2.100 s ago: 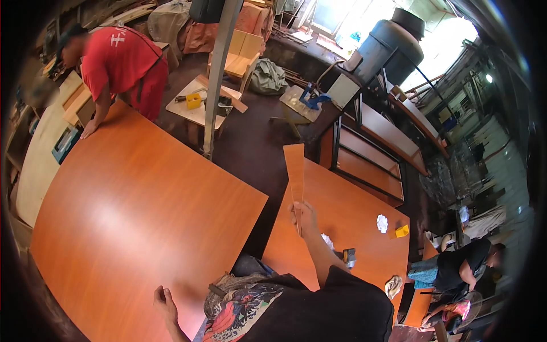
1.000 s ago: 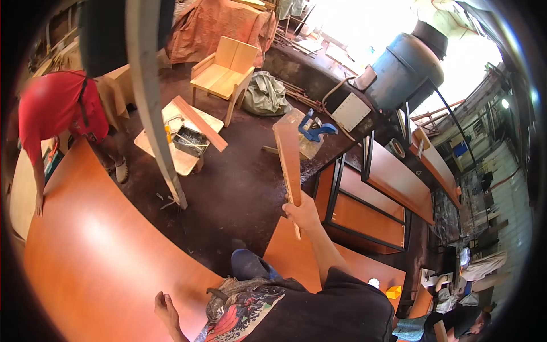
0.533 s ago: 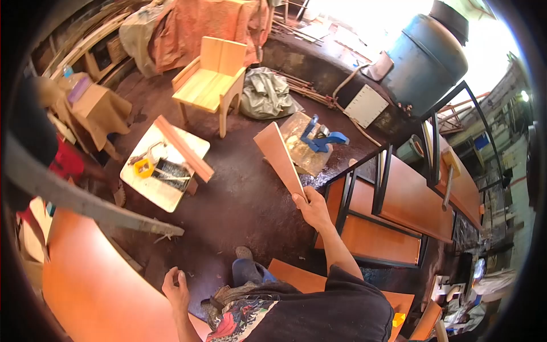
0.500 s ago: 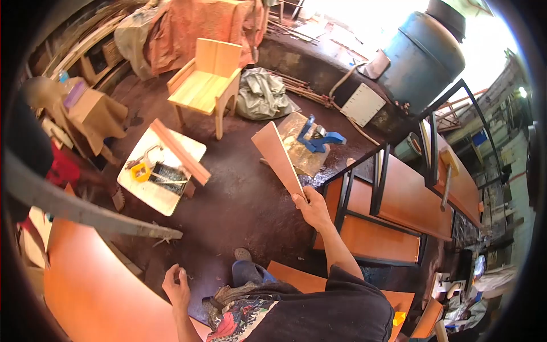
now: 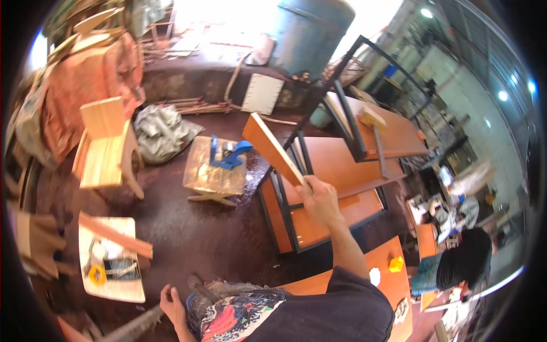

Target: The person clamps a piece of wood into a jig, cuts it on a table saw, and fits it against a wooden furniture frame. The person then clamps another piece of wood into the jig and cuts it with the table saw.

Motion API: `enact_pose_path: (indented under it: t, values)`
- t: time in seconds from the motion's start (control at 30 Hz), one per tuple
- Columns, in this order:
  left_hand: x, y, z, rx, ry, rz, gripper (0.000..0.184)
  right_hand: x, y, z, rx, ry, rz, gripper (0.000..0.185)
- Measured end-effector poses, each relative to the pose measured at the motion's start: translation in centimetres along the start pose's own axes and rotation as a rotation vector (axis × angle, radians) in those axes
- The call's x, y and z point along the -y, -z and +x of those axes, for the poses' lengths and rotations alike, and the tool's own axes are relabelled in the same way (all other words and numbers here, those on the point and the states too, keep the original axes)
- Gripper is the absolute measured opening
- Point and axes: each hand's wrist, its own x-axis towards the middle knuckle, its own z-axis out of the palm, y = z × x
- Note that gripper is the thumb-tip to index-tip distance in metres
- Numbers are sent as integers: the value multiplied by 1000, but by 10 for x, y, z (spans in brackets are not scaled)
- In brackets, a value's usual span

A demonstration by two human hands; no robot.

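My right hand grips the lower end of a narrow orange-brown wooden board, its fingers wrapped round the edge. The board tilts up and to the left, in front of a shelf unit with a black metal frame and orange-brown panels. Low in the view, my left hand hangs beside my body with nothing in it, its fingers loosely bent and apart. A hammer with a wooden head rests on the upper panel of the shelf unit.
A blue tape dispenser sits on a small wooden stool. A low table carries a wood strip and a yellow tape measure. A wooden chair stands left. Another person bends at the right, past an orange-brown tabletop.
My view has swung to the right, so the chair and stool sit further left. The board stays in my right hand and now overlaps the shelf unit. Another person has come into view at right.
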Motion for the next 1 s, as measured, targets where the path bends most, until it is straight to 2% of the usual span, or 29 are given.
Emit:
enact_pose_path:
  t: [0.07, 0.17, 0.23, 0.27, 0.37, 0.47, 0.63, 0.77, 0.9, 1.0]
  values:
    - [20, -5, 39, 62, 47, -74, 31, -10, 15, 23, -130, 17, -184, 22]
    - [16, -20, 118, 217, -42, -77, 30, -25, 36, 57, -238, -54, -439, 23]
    - [8, -48, 176, 233, -96, -82, 29, -38, 42, 81, -265, -93, -501, 23]
    - [-21, -63, 201, 222, -236, -30, 30, -48, 41, 91, -277, -115, -525, 23]
    - [-102, -111, 273, 385, -297, -114, 30, -102, 25, 123, -377, -159, -519, 25]
    - [-189, -183, 316, 517, -373, -242, 30, -147, 17, 151, -390, -105, -832, 25]
    - [-315, -339, 332, 728, -534, -467, 30, -167, 21, 175, -413, -85, -917, 27]
    - [-410, -449, 308, 959, -665, -582, 34, -183, 21, 180, -418, -176, -893, 34]
    - [-484, -546, 295, 1085, -811, -607, 46, -190, 20, 184, -391, -223, -905, 39]
    - [-532, -614, 288, 1135, -829, -683, 58, -192, 17, 188, -393, -252, -924, 40]
